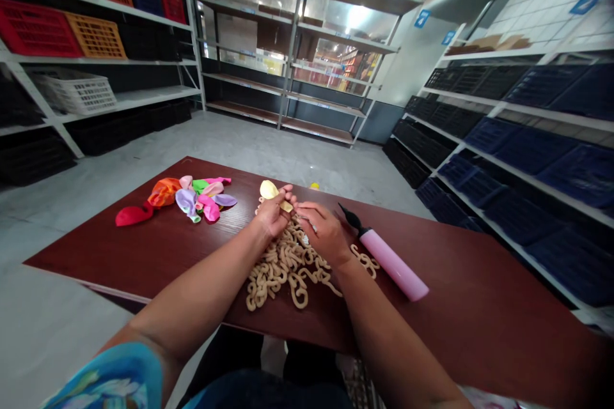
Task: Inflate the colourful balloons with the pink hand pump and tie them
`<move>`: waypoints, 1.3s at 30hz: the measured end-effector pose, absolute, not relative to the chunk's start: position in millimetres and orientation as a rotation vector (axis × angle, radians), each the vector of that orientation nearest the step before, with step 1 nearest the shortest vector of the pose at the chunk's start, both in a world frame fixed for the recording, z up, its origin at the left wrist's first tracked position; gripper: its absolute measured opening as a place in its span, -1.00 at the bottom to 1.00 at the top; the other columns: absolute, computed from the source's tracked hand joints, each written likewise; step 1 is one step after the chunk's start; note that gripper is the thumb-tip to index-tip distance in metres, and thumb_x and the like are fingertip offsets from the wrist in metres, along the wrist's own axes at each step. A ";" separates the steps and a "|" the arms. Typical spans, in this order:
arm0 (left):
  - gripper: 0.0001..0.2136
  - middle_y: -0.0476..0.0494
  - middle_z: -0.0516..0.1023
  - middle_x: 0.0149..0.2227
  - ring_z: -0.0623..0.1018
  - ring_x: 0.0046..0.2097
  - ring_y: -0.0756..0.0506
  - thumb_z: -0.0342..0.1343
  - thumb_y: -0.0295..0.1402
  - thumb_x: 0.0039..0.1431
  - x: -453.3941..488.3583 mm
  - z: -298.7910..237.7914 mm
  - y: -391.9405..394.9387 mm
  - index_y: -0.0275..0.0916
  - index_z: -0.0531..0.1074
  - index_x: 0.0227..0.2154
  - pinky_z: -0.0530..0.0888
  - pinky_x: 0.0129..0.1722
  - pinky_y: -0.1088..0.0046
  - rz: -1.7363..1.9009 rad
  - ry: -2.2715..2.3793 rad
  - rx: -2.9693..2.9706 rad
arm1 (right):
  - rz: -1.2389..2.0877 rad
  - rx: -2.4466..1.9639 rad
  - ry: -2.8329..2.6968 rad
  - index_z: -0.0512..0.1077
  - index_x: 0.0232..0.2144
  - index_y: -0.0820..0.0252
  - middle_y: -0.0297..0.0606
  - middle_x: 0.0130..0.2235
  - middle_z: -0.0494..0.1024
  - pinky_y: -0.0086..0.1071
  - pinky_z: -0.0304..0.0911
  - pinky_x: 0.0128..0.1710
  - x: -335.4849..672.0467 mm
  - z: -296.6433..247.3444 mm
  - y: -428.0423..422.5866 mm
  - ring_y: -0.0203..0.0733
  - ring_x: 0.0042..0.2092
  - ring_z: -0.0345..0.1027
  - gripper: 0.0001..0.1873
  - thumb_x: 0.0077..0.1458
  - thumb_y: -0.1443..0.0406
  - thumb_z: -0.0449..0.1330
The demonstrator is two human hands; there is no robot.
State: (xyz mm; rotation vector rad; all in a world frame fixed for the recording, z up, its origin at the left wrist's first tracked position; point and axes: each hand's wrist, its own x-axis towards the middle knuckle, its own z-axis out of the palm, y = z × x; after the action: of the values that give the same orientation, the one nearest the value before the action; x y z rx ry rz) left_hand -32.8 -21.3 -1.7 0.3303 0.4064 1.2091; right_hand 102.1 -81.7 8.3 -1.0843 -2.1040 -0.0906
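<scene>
My left hand point(275, 216) is closed around a pale yellow deflated balloon point(268, 190), whose rounded end sticks out beyond the thumb and whose narrower part shows by the fingers. Right beside it, my right hand point(324, 230) has its fingers bent together at the balloon's narrow end; what lies between those fingertips is hidden. Under both hands spreads a heap of tan, curled, rope-like pieces point(275, 265). Their material I cannot tell. To the right lies a pink hand pump point(394, 265) with a black nozzle, close to a few more tan curls point(364, 261).
Several deflated balloons point(211, 195) in mixed colours lie on the left of the dark red table point(460, 332), a red one point(134, 214) outermost. Shelves with crates point(96, 35) stand left, with dark bins point(508, 160) right. A metal rack point(292, 45) stands behind.
</scene>
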 end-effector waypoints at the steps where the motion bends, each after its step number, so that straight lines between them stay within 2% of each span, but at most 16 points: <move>1: -0.92 0.05 0.24 -0.61 0.30 -0.60 0.13 -0.04 -0.52 0.13 -36.7 -1.1 -18.8 -0.31 0.31 -0.31 0.28 -0.60 0.64 1.221 0.379 0.350 | -0.105 -1.111 -2.087 0.39 -0.19 0.10 -0.25 -0.14 0.44 -0.29 0.19 -0.03 105.5 12.7 -80.7 -0.23 -0.06 0.28 -0.75 0.09 0.35 0.01; 3: -0.93 0.11 0.11 -0.65 0.12 -0.68 0.15 -0.03 -0.46 0.14 -44.5 -1.0 -14.3 -0.29 0.30 -0.31 0.10 -0.71 0.67 1.230 0.330 0.400 | -0.132 -1.221 -2.052 0.41 -0.25 0.12 -0.25 -0.19 0.47 -0.28 0.19 -0.06 117.9 24.5 -78.5 -0.21 -0.10 0.30 -0.79 0.07 0.32 0.03; 6: -0.91 0.13 0.03 -0.67 0.04 -0.69 0.14 -0.05 -0.37 0.16 -53.7 -0.6 -10.1 -0.25 0.29 -0.30 0.00 -0.73 0.66 1.267 0.350 0.445 | -0.119 -1.542 -1.967 0.40 -0.23 0.14 -0.22 -0.20 0.48 -0.23 0.20 -0.12 151.4 43.4 -80.2 -0.14 -0.15 0.32 -0.76 0.03 0.22 0.08; 10: -0.89 0.12 0.04 -0.67 0.05 -0.70 0.13 -0.09 -0.32 0.18 -59.5 2.5 -8.0 -0.20 0.28 -0.28 0.00 -0.71 0.63 1.336 0.405 0.422 | -0.012 -2.001 -1.855 0.37 -0.17 0.17 -0.15 -0.11 0.46 -0.25 0.17 -0.11 210.3 47.8 -100.4 -0.07 -0.09 0.32 -0.60 -0.01 0.08 0.08; 14: -0.88 0.11 0.10 -0.65 0.09 -0.69 0.12 -0.12 -0.31 0.19 -62.1 1.4 -4.5 -0.16 0.26 -0.25 0.05 -0.68 0.62 1.382 0.411 0.392 | 0.186 -2.360 -1.755 0.32 -0.10 0.25 -0.02 -0.07 0.43 -0.27 0.17 -0.15 252.2 25.4 -129.6 0.00 -0.07 0.32 -0.43 -0.05 -0.03 0.06; 17: -0.88 0.10 0.13 -0.63 0.12 -0.68 0.12 -0.10 -0.33 0.18 -65.2 -2.3 -1.7 -0.14 0.25 -0.24 0.09 -0.66 0.62 1.380 0.354 0.372 | 0.336 -2.459 -1.755 0.32 -0.12 0.21 -0.07 -0.10 0.45 -0.28 0.18 -0.21 261.4 8.9 -144.1 0.00 -0.12 0.35 -0.44 -0.08 -0.03 0.08; 20: -0.90 0.10 0.17 -0.60 0.17 -0.65 0.12 -0.03 -0.42 0.12 -70.7 -4.5 0.2 -0.17 0.25 -0.28 0.16 -0.63 0.61 1.362 0.287 0.317 | 0.329 -2.498 -1.742 0.32 -0.12 0.19 -0.09 -0.14 0.47 -0.28 0.18 -0.24 258.8 2.1 -148.1 0.00 -0.15 0.37 -0.48 -0.09 0.02 0.11; 24: -0.89 0.06 0.26 -0.56 0.27 -0.60 0.11 -0.01 -0.57 0.00 -81.6 -4.6 4.8 -0.26 0.24 -0.41 0.26 -0.56 0.57 1.350 0.226 0.225 | 0.133 -2.402 -1.738 0.29 -0.09 0.15 -0.10 -0.12 0.46 -0.28 0.18 -0.26 244.6 6.4 -142.0 -0.02 -0.15 0.36 -0.53 -0.04 0.07 0.08; 29: -0.83 -0.05 0.38 -0.49 0.42 -0.48 0.05 -0.07 -0.67 -0.06 -95.5 -9.0 17.4 -0.31 0.29 -0.43 0.32 -0.50 0.53 1.383 0.217 0.114 | 0.119 -1.768 -2.122 0.14 0.06 0.11 -0.18 0.03 0.33 -0.27 0.13 -0.05 199.4 18.3 -126.1 -0.11 0.00 0.24 -0.45 0.01 0.13 0.06; 34: -0.83 -0.10 0.41 -0.47 0.45 -0.46 0.03 -0.10 -0.65 0.02 -103.0 -17.9 29.3 -0.33 0.32 -0.39 0.35 -0.49 0.51 1.418 0.219 0.008 | 0.071 -1.598 -2.313 0.16 0.06 0.14 -0.15 0.02 0.33 -0.20 0.10 -0.01 159.2 23.5 -103.9 -0.08 0.03 0.19 -0.44 0.00 0.13 0.07; 39: -0.83 -0.12 0.40 -0.51 0.44 -0.49 0.02 -0.13 -0.59 0.08 -104.4 -21.5 33.4 -0.36 0.35 -0.36 0.32 -0.53 0.52 1.423 0.165 -0.003 | -0.010 -1.577 -2.409 0.17 0.05 0.16 -0.14 0.02 0.33 -0.22 0.11 -0.03 151.7 23.5 -90.0 -0.08 0.00 0.20 -0.46 0.01 0.15 0.09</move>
State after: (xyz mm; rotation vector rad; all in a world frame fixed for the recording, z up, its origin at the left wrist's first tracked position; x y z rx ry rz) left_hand -104.4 33.4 -21.5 -0.0026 0.1652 1.4227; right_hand 151.7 -90.0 23.5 -1.5772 -2.4092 -0.0101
